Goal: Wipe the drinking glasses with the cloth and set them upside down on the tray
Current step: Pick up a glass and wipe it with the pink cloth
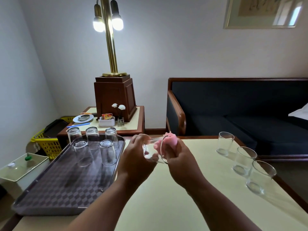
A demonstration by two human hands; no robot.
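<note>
Held glass (150,153): clear, smooth, tapered, lying sideways above the cream desk (183,205), just right of the tray. Left hand (133,157): fingers curled round its base. Right hand (180,164): fingers gripping a soft pink cloth (167,140) pushed into its mouth. Dark chequered tray (58,189), raised rim: five inverted glasses (108,152) on its far half. Three upright glasses (245,161) line the desk's right edge, well apart from the hands.

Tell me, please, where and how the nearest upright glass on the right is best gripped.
Grip the nearest glass round its wall, about mid-height, coming from the near left side. It stands mouth up with nearly straight walls, so a side wrap probably holds well. The next glass stands close behind it, so the far side is crowded.
</note>
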